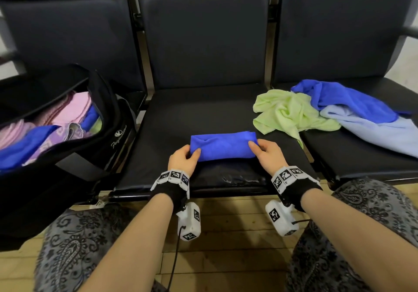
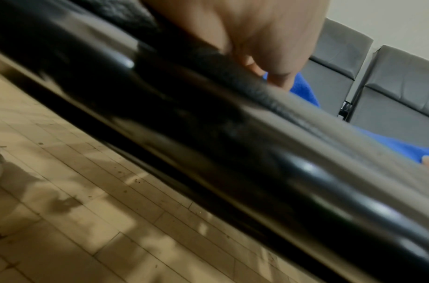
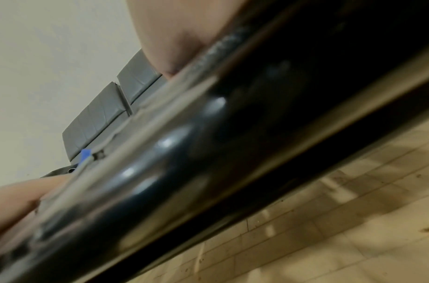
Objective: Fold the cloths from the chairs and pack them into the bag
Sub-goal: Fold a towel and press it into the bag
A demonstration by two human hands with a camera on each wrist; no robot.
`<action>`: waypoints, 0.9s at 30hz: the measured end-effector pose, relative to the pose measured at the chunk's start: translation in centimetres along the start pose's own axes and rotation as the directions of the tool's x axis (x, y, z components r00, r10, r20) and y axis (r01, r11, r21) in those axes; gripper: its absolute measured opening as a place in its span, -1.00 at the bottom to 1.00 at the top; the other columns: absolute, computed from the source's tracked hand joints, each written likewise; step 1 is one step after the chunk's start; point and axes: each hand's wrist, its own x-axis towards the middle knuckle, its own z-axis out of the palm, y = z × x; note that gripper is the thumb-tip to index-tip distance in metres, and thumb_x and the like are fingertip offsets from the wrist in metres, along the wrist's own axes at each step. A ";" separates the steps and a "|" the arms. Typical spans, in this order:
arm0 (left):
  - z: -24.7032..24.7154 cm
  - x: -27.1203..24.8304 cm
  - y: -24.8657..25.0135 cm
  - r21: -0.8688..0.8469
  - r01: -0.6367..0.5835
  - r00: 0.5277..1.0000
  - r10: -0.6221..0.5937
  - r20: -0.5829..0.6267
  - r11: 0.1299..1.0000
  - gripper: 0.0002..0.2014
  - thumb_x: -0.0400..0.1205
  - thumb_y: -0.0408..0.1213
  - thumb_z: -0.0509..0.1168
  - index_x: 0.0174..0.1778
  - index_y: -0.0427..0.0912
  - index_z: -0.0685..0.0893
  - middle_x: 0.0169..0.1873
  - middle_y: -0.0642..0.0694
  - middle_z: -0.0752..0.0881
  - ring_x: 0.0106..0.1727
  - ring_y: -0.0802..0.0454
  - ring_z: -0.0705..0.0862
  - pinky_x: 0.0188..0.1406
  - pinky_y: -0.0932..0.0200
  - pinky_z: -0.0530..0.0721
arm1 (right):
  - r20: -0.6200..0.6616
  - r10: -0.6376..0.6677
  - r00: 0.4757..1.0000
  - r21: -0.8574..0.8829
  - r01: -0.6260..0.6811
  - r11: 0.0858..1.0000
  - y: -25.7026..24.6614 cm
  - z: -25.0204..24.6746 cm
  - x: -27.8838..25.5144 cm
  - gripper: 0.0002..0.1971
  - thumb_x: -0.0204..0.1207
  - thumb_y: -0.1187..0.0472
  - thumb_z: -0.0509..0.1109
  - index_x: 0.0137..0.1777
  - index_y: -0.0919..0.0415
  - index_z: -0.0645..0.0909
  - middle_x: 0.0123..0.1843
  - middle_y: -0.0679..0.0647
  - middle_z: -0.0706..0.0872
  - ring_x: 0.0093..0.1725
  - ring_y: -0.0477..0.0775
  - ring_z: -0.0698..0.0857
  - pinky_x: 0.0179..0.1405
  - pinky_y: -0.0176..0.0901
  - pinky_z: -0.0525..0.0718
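Nearest, patterned trousers (image 1: 74,242) at either side over a wooden floor (image 1: 237,221), bare forearms reaching forward with tagged wristbands (image 1: 173,177). Just beyond, on the front half of the middle seat (image 1: 203,115), a folded blue cloth (image 1: 222,145) lying flat as a long band. Left hand (image 1: 182,159) gripping its left end, thumb on top and fingers curled under the edge. Right hand (image 1: 267,153) pinching its right end the same way, thumb over, fingers tucked beneath. From the left wrist, only fingertips (image 2: 279,80) against blue fabric behind the seat's front edge; from the right wrist, little more than the palm. Off to the left, an open black bag (image 1: 108,119) standing on the next seat, holding pink, purple and blue cloths. Farther right, a loose heap across the gap between seats: a green cloth (image 1: 287,112), a pale blue cloth (image 1: 371,128) and another dark blue cloth (image 1: 348,99) touching one another. Behind all, dark padded backrests (image 1: 203,35).
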 end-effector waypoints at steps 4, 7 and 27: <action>0.5 0.4 -0.2 0.048 0.031 0.997 -0.028 -0.074 0.998 -0.69 0.65 -0.09 0.27 -0.36 -0.17 0.52 -0.49 0.00 0.51 -0.29 -0.03 0.50 -0.26 0.19 0.37 | -0.023 0.015 1.000 -0.044 -0.016 0.999 -0.1 0.3 0.5 -0.54 0.59 0.23 0.34 -0.47 0.14 0.18 -0.50 0.00 0.20 -0.42 0.01 0.20 -0.37 -0.09 0.18; 1.1 0.7 0.2 0.103 0.084 0.990 -0.071 -0.125 0.991 -0.60 0.64 -0.08 0.27 -0.50 -0.11 0.39 -0.57 0.01 0.42 -0.33 -0.02 0.45 -0.35 0.18 0.31 | -0.053 0.029 0.998 -0.106 -0.034 0.994 0.3 0.3 0.6 -0.78 0.52 0.30 0.36 -0.35 0.31 0.48 -0.50 0.03 0.29 -0.44 0.02 0.27 -0.37 -0.12 0.29; 2.2 0.3 1.1 0.085 0.107 0.985 -0.094 -0.146 0.991 -0.64 0.61 0.04 0.23 -0.43 -0.08 0.54 -0.54 0.02 0.52 -0.26 -0.04 0.55 -0.37 0.20 0.39 | -0.227 0.027 0.974 -0.286 -0.093 0.954 -0.2 0.3 0.1 -0.88 0.51 0.33 0.28 -0.07 0.39 0.58 -0.37 0.11 0.55 -0.25 0.11 0.51 -0.30 -0.25 0.27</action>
